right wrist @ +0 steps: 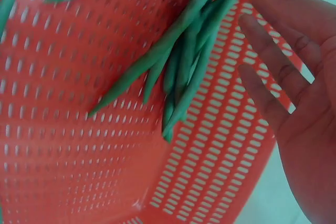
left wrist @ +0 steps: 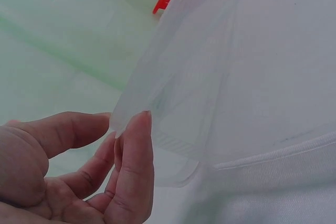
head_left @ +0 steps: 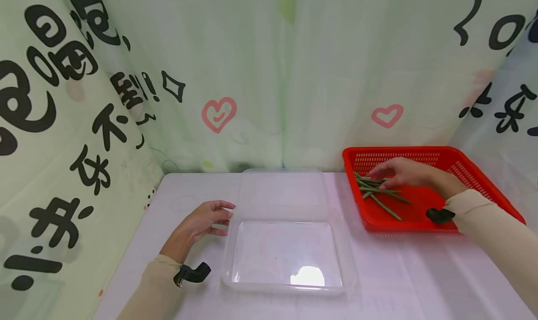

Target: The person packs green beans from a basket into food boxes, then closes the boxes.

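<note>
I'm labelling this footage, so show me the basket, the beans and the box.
Basket (head_left: 412, 227): head view, front rim.
Beans (right wrist: 167, 39): right wrist view, one bean's middle.
Box (head_left: 286, 250): head view, near half's flat middle.

slim green beans (head_left: 380, 192), crisscrossed near the red basket (head_left: 428, 204)'s left edge; clear box (head_left: 286, 252) (lid (head_left: 282, 189) laid open) reaching the tabletop (head_left: 399, 282)'s far edge.

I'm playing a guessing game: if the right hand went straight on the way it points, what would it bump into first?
Probably the green beans in the red basket, just ahead of the right hand. It may already be touching them; the depth is unclear.
</note>
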Motion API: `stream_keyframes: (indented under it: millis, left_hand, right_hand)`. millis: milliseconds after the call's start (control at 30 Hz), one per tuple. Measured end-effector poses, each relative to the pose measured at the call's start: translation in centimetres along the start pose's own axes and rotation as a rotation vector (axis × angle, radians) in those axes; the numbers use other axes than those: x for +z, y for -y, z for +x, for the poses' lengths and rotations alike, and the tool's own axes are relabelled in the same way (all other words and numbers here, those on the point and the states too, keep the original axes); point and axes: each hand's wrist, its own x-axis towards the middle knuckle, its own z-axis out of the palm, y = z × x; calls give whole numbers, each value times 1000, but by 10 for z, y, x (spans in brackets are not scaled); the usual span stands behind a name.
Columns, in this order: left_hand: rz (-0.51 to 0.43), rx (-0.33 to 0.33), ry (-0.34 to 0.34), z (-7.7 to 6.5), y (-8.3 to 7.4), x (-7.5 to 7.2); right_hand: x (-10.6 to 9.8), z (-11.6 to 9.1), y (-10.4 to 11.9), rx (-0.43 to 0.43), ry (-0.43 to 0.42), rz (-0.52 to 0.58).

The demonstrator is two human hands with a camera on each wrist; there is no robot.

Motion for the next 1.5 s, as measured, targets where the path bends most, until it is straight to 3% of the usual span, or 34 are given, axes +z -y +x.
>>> stream_keyframes:
  millis: [333,900,1167,1500]
  left_hand:
    - [0,5,-1,2,1,0]
    - [-4,2,10,3,1,1]
    - [-1,1,4,3,0,0]
    - [2,8,4,3,1,0]
  right_hand:
    - [-4,10,-15,42,8,-21]
    - [0,24,-29,76,129,-44]
    - [2,24,-25,47,132,-105]
    - [6,22,-18,71,181,-42]
